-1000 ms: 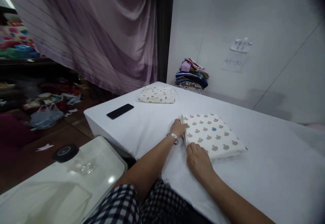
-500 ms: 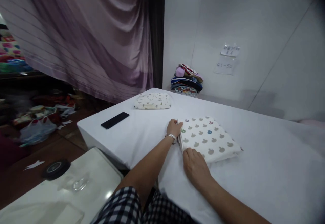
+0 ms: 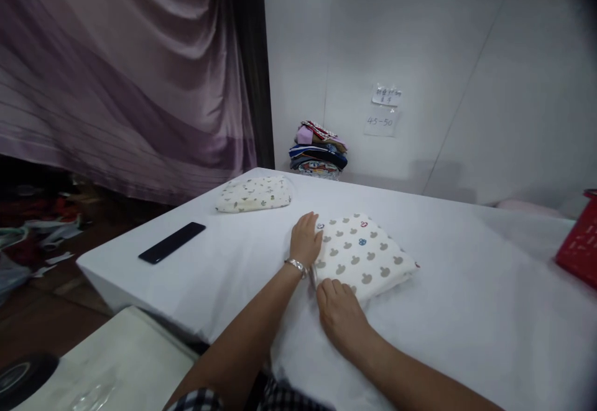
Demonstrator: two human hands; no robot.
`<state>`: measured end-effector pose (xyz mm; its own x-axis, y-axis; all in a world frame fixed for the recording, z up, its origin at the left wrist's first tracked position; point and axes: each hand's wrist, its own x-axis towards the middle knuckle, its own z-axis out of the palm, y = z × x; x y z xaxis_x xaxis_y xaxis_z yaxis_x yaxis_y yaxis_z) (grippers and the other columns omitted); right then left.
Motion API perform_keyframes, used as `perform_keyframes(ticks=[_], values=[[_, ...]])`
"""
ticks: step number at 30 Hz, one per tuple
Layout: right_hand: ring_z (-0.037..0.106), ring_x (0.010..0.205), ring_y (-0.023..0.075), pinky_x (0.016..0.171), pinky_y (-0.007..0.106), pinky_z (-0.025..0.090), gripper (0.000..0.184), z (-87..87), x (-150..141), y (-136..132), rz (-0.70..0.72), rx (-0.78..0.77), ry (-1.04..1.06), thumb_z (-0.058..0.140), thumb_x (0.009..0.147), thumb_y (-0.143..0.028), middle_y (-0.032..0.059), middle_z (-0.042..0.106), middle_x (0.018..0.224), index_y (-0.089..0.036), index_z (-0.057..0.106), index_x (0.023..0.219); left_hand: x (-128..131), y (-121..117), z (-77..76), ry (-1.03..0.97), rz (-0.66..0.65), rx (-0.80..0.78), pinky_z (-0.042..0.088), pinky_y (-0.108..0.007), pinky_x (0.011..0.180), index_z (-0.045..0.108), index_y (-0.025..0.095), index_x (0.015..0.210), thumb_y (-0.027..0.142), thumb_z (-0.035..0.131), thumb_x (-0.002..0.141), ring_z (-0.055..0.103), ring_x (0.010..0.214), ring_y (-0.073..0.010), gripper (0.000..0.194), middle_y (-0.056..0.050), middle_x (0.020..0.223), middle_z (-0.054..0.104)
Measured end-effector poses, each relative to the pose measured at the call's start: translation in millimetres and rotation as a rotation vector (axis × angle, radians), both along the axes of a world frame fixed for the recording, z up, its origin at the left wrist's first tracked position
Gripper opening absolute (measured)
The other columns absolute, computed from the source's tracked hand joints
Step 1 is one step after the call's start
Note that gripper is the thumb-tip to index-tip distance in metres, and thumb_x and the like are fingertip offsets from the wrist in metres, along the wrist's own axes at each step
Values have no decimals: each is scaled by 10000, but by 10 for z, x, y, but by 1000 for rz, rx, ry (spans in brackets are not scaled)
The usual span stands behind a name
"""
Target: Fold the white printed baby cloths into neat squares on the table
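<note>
A folded white cloth printed with grey mushroom shapes and a few coloured ones lies on the white-covered table. At its left edge is my left hand, wearing a silver bracelet, its fingers together and curled over the edge. My right hand grips the near left corner, fingers bent and knuckles up. The fingertips of both hands are partly hidden by the cloth and the hands themselves. Farther back on the left, a second folded white cloth with a small print rests apart from my hands.
A black phone lies near the table's left edge. Stacked folded fabrics stand by the wall behind the table. A red basket is at the far right. Lower left is a white surface with a black round object.
My view has turned right, bringing in the red basket. My left hand has come nearer along the cloth's left edge; the right hand keeps its grip on the near corner.
</note>
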<state>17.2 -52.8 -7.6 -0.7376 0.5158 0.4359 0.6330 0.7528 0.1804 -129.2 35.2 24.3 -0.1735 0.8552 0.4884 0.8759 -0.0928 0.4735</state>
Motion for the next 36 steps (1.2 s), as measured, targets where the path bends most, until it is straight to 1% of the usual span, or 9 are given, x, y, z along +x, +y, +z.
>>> perform_keyframes(ticks=[3,6,10,15,18,21,27,32,36], values=[[428,708,216,584,346,317,164,-2,-3,5,2,7,-9,469,761,-31,62,483,787,-160,524,847,101,10,-4,175,-114,-140,112,-415,1122,451,221,1280,361,416,867,198,1365,-228,438,-61,1454,322],[429,706,214,587,349,330,187,-17,-1,-10,-11,-14,-33,453,760,-16,72,487,794,-149,529,869,102,74,-139,191,-34,-386,97,-447,1120,364,174,1361,475,348,870,148,1381,-248,577,-84,1486,248],[459,744,220,672,381,388,243,34,42,-75,-13,-115,-32,473,754,-23,90,521,846,-127,543,962,58,119,-291,234,-5,-430,76,-434,1128,276,153,1412,538,235,875,96,1392,-227,662,-61,1508,175],[527,838,210,732,328,446,220,457,184,48,76,-461,54,534,802,-227,78,583,914,-158,566,1009,70,98,-285,258,22,-422,53,-495,1118,273,176,1414,537,216,874,67,1395,-233,652,-39,1512,163],[538,971,186,847,315,430,249,672,293,430,91,-463,191,417,874,-219,72,606,1028,-184,569,1068,82,89,-270,253,20,-411,52,-518,1111,280,176,1410,544,222,871,41,1397,-243,656,-42,1513,158],[373,1253,246,1019,413,298,391,584,432,931,-70,-328,199,433,885,-307,137,457,1335,-154,500,1238,82,86,-275,228,20,-412,56,-533,1106,276,183,1412,555,219,867,24,1397,-252,662,-38,1517,140],[192,1356,283,1072,491,146,531,115,656,1406,-377,-510,-10,344,906,-475,95,299,1463,-182,407,1344,81,75,-257,169,26,-448,121,-563,1086,256,196,1420,549,224,858,37,1395,-258,665,-24,1519,124],[313,1306,218,1062,377,226,438,252,759,1523,-346,-575,168,309,924,-415,73,432,1384,-206,522,1244,89,63,-250,137,21,-441,134,-547,1089,261,202,1418,537,237,855,45,1395,-244,656,-15,1517,135],[404,1249,240,1020,327,291,471,381,906,1745,-601,-706,319,373,899,-419,115,491,1328,-162,512,1267,88,45,-273,117,22,-407,123,-532,1099,263,210,1417,531,252,856,18,1398,-238,646,-10,1520,124]])
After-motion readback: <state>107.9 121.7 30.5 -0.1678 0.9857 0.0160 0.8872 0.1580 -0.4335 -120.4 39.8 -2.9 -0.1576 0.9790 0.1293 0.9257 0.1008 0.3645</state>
